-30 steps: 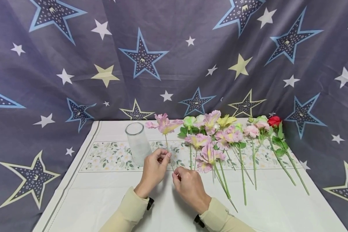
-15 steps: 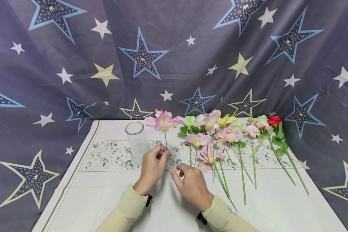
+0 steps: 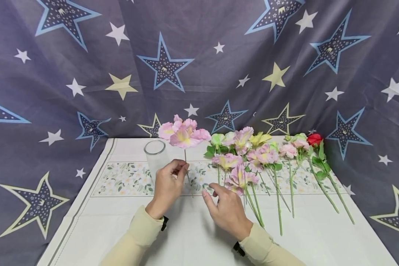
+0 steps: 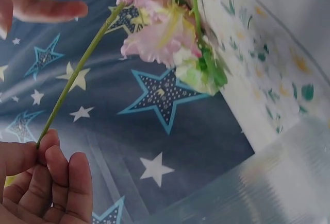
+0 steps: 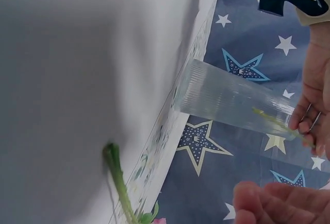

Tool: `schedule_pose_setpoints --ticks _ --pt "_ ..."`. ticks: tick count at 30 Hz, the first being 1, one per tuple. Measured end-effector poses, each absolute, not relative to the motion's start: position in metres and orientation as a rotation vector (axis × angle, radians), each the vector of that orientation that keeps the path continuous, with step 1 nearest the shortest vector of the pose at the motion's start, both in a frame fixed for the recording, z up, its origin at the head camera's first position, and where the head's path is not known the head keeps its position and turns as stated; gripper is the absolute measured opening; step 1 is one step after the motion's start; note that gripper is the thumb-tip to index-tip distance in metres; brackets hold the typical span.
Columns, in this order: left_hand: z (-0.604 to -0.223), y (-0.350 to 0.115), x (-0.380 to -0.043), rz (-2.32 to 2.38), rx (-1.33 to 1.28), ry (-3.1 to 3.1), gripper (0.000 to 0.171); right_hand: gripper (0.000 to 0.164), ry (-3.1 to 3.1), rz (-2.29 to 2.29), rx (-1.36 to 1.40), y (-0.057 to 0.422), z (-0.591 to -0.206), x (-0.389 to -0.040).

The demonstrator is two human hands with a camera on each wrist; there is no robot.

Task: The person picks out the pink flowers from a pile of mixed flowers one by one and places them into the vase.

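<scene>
My left hand [image 3: 169, 186] pinches the thin green stem [image 4: 75, 74] of a pink artificial flower [image 3: 185, 135] with a yellow centre. The bloom is held upright, its petals overlapping the backdrop in the head view. Just left of the left hand, a tall clear glass vase [image 3: 154, 159] stands on the table, its lower part hidden by that hand. The right wrist view shows the vase's ribbed base [image 5: 193, 87]. My right hand [image 3: 228, 210] is apart from the stem, thumb and index finger spread, with nothing between them.
Several pink-purple flowers [image 3: 241, 177] lie right of the hands, beside green-white ones [image 3: 217, 139] and a yellow one [image 3: 260, 138]. Farther right lie pale pink blooms [image 3: 288, 150] and a red rose [image 3: 314, 139]. A floral strip crosses the white table [image 3: 86, 229]; a starry curtain hangs behind.
My left hand has lifted the flower and shifted slightly left, turning the bloom more toward me. The right hand has let go of the stem's lower end and drawn right, its fingers opening.
</scene>
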State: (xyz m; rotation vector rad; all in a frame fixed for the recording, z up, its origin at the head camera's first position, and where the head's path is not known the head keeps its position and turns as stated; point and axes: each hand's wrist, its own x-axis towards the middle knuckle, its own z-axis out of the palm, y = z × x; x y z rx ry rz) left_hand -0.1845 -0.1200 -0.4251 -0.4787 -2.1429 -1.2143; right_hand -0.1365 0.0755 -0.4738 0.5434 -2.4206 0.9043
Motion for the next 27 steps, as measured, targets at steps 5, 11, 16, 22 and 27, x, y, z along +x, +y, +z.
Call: schedule_pose_setpoints --ticks 5,11,16,22,27 --pt "-0.414 -0.127 -0.187 -1.181 -0.479 -2.099 0.005 0.032 -2.418 0.881 0.533 0.081 -0.475 -0.137" --pt "-0.401 -0.136 -0.193 -1.125 -0.470 -2.056 0.004 0.034 -2.408 0.856 0.529 0.086 -0.473 -0.137" --pt "-0.389 -0.146 -0.197 -1.080 -0.468 -2.018 0.004 0.034 -2.394 0.846 0.544 0.090 -0.473 -0.137" --pt "-0.378 -0.156 -0.199 -1.050 -0.460 -1.984 0.004 0.039 -2.422 0.838 0.530 0.095 -0.472 -0.137" --pt "-0.369 -0.161 -0.199 -1.034 -0.457 -1.973 0.004 0.044 -2.461 0.828 0.518 0.099 -0.471 -0.137"
